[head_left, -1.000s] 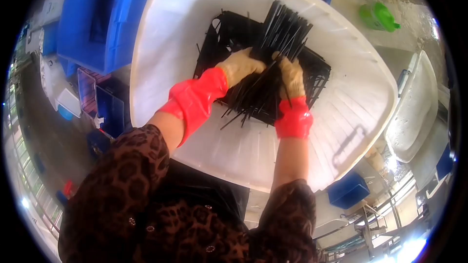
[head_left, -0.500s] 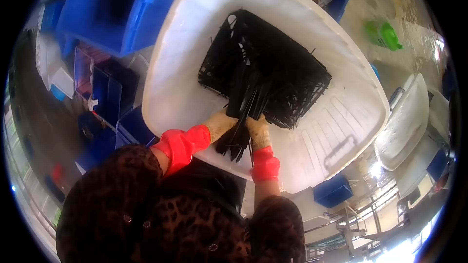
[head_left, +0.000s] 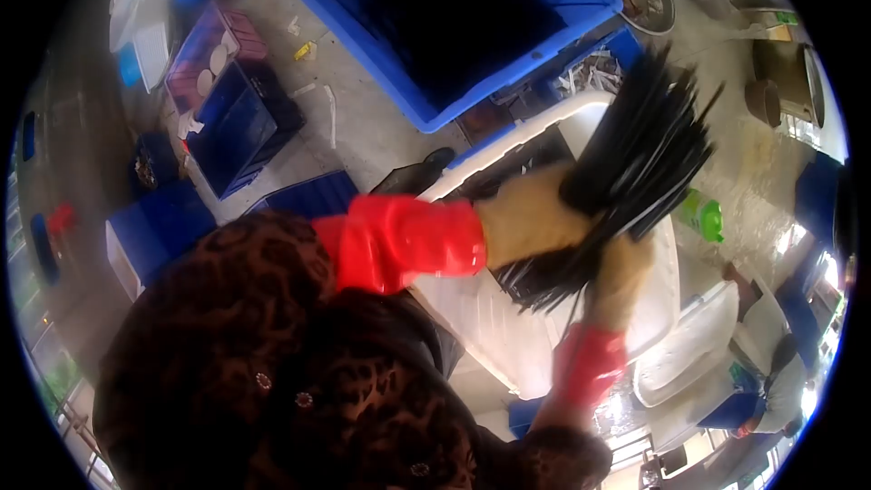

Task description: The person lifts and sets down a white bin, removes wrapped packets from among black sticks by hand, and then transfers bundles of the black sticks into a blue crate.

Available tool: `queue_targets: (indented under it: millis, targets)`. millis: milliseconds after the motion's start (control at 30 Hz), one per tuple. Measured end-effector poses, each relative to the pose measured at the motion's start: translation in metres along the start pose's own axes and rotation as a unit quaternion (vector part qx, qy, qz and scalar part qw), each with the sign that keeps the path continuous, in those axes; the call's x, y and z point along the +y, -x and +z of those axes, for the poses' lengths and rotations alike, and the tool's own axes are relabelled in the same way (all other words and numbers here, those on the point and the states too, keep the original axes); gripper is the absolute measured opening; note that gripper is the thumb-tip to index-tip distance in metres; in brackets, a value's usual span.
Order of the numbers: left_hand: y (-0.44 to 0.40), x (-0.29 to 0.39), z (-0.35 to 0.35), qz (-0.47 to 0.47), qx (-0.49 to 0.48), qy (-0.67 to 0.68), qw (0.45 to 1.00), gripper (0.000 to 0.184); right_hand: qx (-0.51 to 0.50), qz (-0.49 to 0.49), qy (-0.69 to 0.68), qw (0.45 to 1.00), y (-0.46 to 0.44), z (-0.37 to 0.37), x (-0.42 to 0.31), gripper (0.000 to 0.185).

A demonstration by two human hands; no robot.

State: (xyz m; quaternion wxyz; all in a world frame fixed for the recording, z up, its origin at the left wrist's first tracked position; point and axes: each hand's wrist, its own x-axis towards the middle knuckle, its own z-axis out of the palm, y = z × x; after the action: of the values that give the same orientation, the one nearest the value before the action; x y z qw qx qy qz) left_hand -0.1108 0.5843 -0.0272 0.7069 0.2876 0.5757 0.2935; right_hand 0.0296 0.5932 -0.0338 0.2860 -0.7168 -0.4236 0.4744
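Both hands are clamped on one thing: the left hand (head_left: 544,213) and the right hand (head_left: 626,263) close around the lower part of a bundle of thin black sticks (head_left: 644,154), the two set near each other. The fingers themselves are blurred and partly hidden behind the sticks. The bundle stands tilted, its upper ends fanning loosely beyond the hands, its shorter lower ends poking out between the wrists. The gloves are tan over the hands, with a glossy red cuff (head_left: 413,240) on the left forearm and another red cuff (head_left: 592,365) on the right; patterned dark sleeves come above them.

The bundle is over a white tub (head_left: 490,318), where a dark mass (head_left: 522,163) shows past the left wrist. Beside the tub, a big blue bin (head_left: 372,68) holds something black, too dark to make out. A green container (head_left: 706,216) sits past the right hand's side. On the floor (head_left: 299,150) to the left are a pink crate (head_left: 245,36) and a dark blue crate (head_left: 213,141). Another person (head_left: 782,390) is bent over, well apart, at the far right.
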Motion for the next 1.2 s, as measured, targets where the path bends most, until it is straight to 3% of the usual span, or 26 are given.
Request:
queue_targets:
  millis: [67,100,133,167,200,233,267,300,333,367,400,467,533,600,633,667,733,767,800,900,967,1000,1033,1067,1133,1200]
  targets:
    - [-0.005,0.034,-0.035,0.126,0.062,-0.080,0.987,0.037,0.039,-0.081,0.175,0.980,-0.019,0.028,-0.060,0.043]
    - [-0.017,0.045,-0.059,0.175,0.026,-0.161,0.971,0.034,0.024,-0.196,0.220,0.955,-0.037,0.041,-0.079,0.043]
    - [-0.031,0.054,-0.084,0.224,-0.010,-0.240,0.944,0.032,-0.009,-0.134,0.207,0.969,-0.042,0.058,-0.108,0.041]
    - [-0.045,0.061,-0.107,0.370,0.045,-0.395,0.840,0.030,-0.037,-0.210,0.148,0.966,-0.050,0.074,-0.122,0.033]
    - [-0.059,0.065,-0.130,0.492,0.091,-0.532,0.683,0.028,-0.062,-0.280,0.079,0.955,-0.066,0.087,-0.126,0.026]
    - [-0.060,0.090,-0.156,0.484,0.100,-0.518,0.698,0.022,-0.045,-0.531,0.201,0.822,-0.107,0.094,-0.112,0.028]
    - [-0.061,0.115,-0.181,0.476,0.110,-0.503,0.713,0.019,-0.023,-0.731,0.305,0.610,-0.144,0.099,-0.098,0.031]
    - [-0.080,0.119,-0.208,0.520,0.083,-0.573,0.629,0.018,-0.105,-0.504,0.140,0.846,-0.132,0.128,-0.123,0.035]
    - [-0.086,0.125,-0.216,0.557,0.055,-0.633,0.535,0.017,-0.170,-0.209,-0.050,0.962,-0.108,0.167,-0.154,0.039]
    - [-0.089,0.116,-0.223,0.413,0.117,-0.438,0.790,0.016,-0.108,-0.205,-0.028,0.972,-0.115,0.191,-0.145,0.039]
    - [-0.093,0.105,-0.220,0.213,0.156,-0.185,0.947,0.017,-0.116,-0.166,0.049,0.978,-0.122,0.213,-0.134,0.041]
    - [-0.125,0.075,-0.282,0.147,0.141,-0.201,0.958,0.023,-0.158,-0.079,0.032,0.984,-0.124,0.248,-0.104,0.050]
    - [-0.158,-0.012,-0.249,0.030,0.078,-0.073,0.994,0.029,-0.137,-0.038,0.066,0.988,-0.102,0.212,-0.030,0.044]
    - [-0.161,-0.036,-0.242,0.064,0.106,-0.110,0.986,0.031,-0.140,-0.005,0.032,0.990,-0.084,0.203,-0.011,0.048]
    - [-0.173,-0.045,-0.265,0.126,0.133,-0.405,0.896,0.031,-0.129,-0.030,0.022,0.991,-0.081,0.205,0.001,0.056]
    - [-0.188,-0.054,-0.275,0.188,0.146,-0.656,0.716,0.031,-0.118,-0.057,0.012,0.991,-0.079,0.201,0.015,0.063]
    - [-0.173,-0.039,-0.237,0.266,0.229,-0.689,0.634,0.033,-0.123,-0.113,-0.147,0.975,-0.058,0.162,0.026,0.060]
    - [-0.167,-0.036,-0.207,0.307,0.288,-0.475,0.773,0.030,-0.117,-0.124,-0.166,0.971,-0.045,0.131,0.036,0.055]
    - [-0.157,-0.032,-0.173,0.320,0.332,-0.232,0.856,0.028,-0.116,-0.137,-0.189,0.965,-0.037,0.102,0.049,0.051]
    - [-0.111,-0.030,-0.054,0.349,0.277,-0.166,0.880,0.027,0.005,-0.081,-0.117,0.990,-0.033,0.041,0.148,0.047]
    - [-0.102,-0.067,-0.013,0.410,0.156,-0.278,0.855,0.028,0.068,0.097,-0.297,0.948,-0.037,0.000,0.223,0.046]
    - [-0.105,-0.094,0.012,0.459,0.054,-0.338,0.820,0.029,0.079,0.313,-0.196,0.926,-0.043,-0.035,0.221,0.044]
    - [-0.107,-0.116,0.047,0.317,0.065,-0.243,0.915,0.030,0.109,0.221,-0.131,0.960,-0.042,-0.051,0.282,0.042]
    - [-0.113,-0.142,0.077,0.162,0.076,-0.138,0.974,0.030,0.042,0.236,0.128,0.962,-0.051,-0.080,0.318,0.045]
    - [-0.150,-0.228,0.089,0.092,0.162,-0.080,0.979,0.036,0.045,0.245,0.228,0.941,-0.058,-0.125,0.409,0.049]
    - [-0.197,-0.305,0.064,0.031,0.211,-0.241,0.947,0.053,0.044,0.298,0.234,0.924,-0.076,-0.169,0.459,0.054]
